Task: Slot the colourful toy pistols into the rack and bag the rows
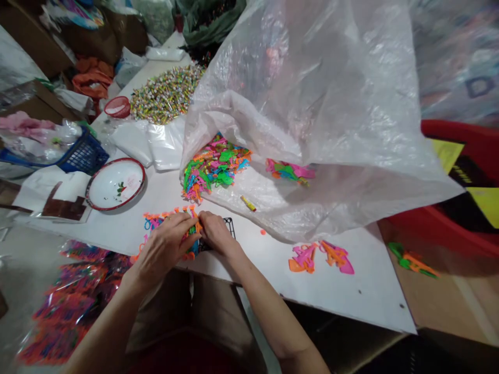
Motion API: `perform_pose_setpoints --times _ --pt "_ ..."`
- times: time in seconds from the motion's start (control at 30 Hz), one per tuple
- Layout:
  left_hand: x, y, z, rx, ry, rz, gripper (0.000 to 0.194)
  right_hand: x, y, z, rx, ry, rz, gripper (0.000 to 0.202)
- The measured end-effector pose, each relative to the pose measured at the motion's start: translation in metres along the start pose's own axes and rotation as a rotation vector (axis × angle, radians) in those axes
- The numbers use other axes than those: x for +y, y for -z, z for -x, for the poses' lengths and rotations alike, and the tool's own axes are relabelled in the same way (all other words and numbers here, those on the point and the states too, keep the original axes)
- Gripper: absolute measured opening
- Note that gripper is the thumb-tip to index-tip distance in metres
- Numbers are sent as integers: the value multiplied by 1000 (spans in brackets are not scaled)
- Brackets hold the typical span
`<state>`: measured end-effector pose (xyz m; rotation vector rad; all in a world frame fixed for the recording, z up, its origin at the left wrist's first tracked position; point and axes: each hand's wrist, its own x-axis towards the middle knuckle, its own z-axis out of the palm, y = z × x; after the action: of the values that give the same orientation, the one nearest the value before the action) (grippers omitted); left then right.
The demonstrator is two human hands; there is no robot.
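Observation:
My left hand [169, 238] lies over a row of small colourful plastic toy pieces [156, 220], with its fingers stretched out and its thumb apart. The pieces are orange, pink and blue and stand packed on a black grid-like rack [230, 226], whose right end shows bare. My right hand [215, 232] is closed beside the left fingertips, over the rack. An orange piece [198, 224] shows at its fingertips; the tips themselves are hidden. Behind the hands, a heap of mixed plastic pieces [222, 163] spills from a big clear plastic bag [323, 88].
Two small bunches of pieces [304, 258] lie right, near a red tub [436, 228]. A tiny yellow tube [248, 203] rests on the bag. Left are an enamel dish [105, 195], a blue basket [88, 150] and filled packets [62, 306] below. Many small yellow items [163, 96] lie behind.

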<state>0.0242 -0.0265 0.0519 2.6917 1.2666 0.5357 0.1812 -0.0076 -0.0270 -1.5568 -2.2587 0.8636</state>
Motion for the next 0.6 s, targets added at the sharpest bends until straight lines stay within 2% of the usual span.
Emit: perform_pose_setpoints --times 0.07,0.13,0.27,0.4,0.5,0.6 --pt "2 0 -1 -2 3 4 31 11 7 -4 -32 60 -111 14" --pt "3 0 -2 -4 7 18 29 21 23 -14 -42 116 -156 14" --pt "1 3 -1 -3 6 63 25 16 52 -52 138 63 105 29" --pt "-14 11 8 -5 34 95 24 4 49 -80 152 -37 314 48" --pt "-30 15 17 30 53 101 24 12 44 -69 131 -44 325 37" --pt "-39 15 22 48 95 114 26 26 41 -27 181 0 379 31"
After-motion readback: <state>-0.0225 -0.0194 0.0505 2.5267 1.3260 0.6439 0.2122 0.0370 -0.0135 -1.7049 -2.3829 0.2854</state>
